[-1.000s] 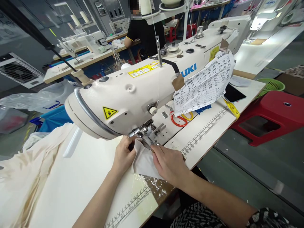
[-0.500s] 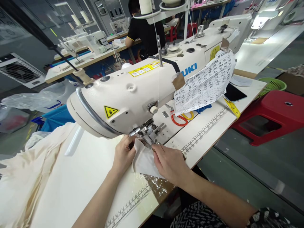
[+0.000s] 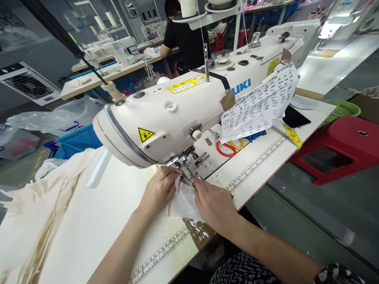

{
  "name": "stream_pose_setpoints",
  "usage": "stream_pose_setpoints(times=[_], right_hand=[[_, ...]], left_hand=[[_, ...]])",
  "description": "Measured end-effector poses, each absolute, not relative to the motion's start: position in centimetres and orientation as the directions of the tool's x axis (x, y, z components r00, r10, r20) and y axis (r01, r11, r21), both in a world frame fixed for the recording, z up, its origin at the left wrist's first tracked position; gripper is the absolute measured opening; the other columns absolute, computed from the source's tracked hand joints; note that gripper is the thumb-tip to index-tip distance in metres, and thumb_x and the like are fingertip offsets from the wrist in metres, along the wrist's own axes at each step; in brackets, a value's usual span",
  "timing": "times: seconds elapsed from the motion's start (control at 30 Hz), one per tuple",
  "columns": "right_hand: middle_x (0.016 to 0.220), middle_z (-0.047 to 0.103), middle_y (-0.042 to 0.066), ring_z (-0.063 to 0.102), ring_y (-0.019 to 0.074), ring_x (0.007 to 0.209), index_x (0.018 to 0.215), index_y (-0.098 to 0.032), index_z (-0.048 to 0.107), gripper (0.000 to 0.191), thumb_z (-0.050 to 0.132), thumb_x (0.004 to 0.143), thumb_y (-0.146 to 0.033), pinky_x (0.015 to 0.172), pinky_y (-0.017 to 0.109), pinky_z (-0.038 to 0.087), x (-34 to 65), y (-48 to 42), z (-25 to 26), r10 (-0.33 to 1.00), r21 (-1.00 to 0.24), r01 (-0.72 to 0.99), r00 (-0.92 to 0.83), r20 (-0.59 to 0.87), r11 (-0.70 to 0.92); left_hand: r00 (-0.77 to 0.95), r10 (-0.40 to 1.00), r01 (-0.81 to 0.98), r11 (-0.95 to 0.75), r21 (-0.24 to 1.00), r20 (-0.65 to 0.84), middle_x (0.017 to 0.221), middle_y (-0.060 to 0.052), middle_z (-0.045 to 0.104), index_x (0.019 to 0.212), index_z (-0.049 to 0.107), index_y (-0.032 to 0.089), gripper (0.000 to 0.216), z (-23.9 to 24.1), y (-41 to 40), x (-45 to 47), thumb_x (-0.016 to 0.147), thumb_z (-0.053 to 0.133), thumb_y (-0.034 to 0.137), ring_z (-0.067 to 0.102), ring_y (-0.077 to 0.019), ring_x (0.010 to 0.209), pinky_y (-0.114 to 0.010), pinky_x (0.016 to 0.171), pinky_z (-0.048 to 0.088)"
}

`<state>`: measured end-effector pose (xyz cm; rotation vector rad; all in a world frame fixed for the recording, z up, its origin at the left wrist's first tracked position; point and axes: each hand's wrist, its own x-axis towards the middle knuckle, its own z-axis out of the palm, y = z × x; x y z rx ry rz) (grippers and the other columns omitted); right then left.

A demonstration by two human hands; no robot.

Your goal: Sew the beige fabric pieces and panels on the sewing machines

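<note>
A small piece of white fabric (image 3: pixel 184 202) lies under the presser foot (image 3: pixel 186 169) of a cream sewing machine (image 3: pixel 177 106). My left hand (image 3: pixel 160 188) pinches the fabric's left edge just beside the foot. Fingers together, my right hand (image 3: pixel 213 203) presses down on the fabric's right side, its fingertips close to the needle area. Both hands rest on the white sewing table (image 3: pixel 97 213).
Cream cloth (image 3: pixel 32 213) is piled at the table's left. Orange-handled scissors (image 3: pixel 225 148), a handwritten paper sheet (image 3: pixel 260 104), a yellow tape measure (image 3: pixel 291 134) and a dark phone (image 3: pixel 296 117) lie behind the machine. A red stool (image 3: pixel 340 146) stands on the right. Another person (image 3: pixel 185 37) sits at a far table.
The fabric piece has been drawn further under the presser foot, with less of it showing between my hands. Both hands stayed at the foot; the view shifted slightly.
</note>
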<state>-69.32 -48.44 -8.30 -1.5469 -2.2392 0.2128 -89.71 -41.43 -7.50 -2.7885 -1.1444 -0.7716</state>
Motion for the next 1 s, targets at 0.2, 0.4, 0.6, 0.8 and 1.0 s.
stream_pose_setpoints(times=[0.2,0.4,0.6,0.8,1.0], right_hand=[[0.081,0.07,0.002,0.068,0.0214,0.063,0.111,-0.018,0.054,0.021,0.043,0.095,-0.011,0.051,0.032,0.045,-66.4,-53.4,-8.0,0.912,-0.553,0.725,-0.328,0.247,0.411],[0.075,0.067,0.002,0.066,0.0204,0.057,0.109,-0.02,0.05,0.022,0.037,0.094,-0.009,0.049,0.03,0.042,-65.1,-54.9,-8.1,0.901,-0.538,0.723,-0.341,0.267,0.433],[0.08,0.069,0.004,0.068,0.0212,0.058,0.11,-0.018,0.05,0.023,0.033,0.096,-0.01,0.05,0.031,0.044,-64.9,-54.1,-8.0,0.873,-0.452,0.753,-0.353,0.337,0.479],[0.094,0.071,0.005,0.072,0.0218,0.072,0.115,-0.018,0.052,0.027,0.032,0.098,-0.01,0.057,0.032,0.051,-64.6,-54.0,-7.7,0.857,-0.468,0.718,-0.419,0.299,0.514],[0.093,0.069,0.007,0.071,0.0248,0.075,0.115,-0.015,0.055,0.028,0.036,0.096,-0.007,0.057,0.034,0.052,-65.0,-53.3,-7.2,0.862,-0.423,0.751,-0.451,0.233,0.507]], left_hand=[[0.655,0.662,0.674,-0.73,0.115,0.364,0.112,-0.014,0.062,0.114,0.064,0.016,0.032,-6.7,-42.9,-89.1,0.097,0.038,0.01,0.058,-0.026,0.101,-0.041,0.082,0.058],[0.559,0.745,0.794,-0.608,0.024,0.364,0.121,-0.018,0.06,0.125,0.061,0.012,0.035,-8.0,-44.9,-87.0,0.095,0.043,0.013,0.056,-0.0329,0.111,-0.05,0.087,0.06],[0.557,0.727,0.789,-0.614,0.018,0.4,0.134,-0.016,0.059,0.138,0.053,0.01,0.046,-9.0,-46.1,-87.2,0.095,0.037,0.01,0.053,-0.0306,0.126,-0.05,0.101,0.055],[0.577,0.695,0.776,-0.631,-0.022,0.43,0.13,-0.017,0.063,0.13,0.059,0.003,0.042,-8.9,-46.1,-87.4,0.096,0.036,0.012,0.057,-0.0306,0.121,-0.047,0.097,0.056],[0.559,0.707,0.791,-0.611,-0.024,0.433,0.132,-0.019,0.061,0.134,0.056,0.005,0.045,-9.1,-45.8,-87.4,0.096,0.035,0.015,0.055,-0.0318,0.123,-0.048,0.098,0.054]])
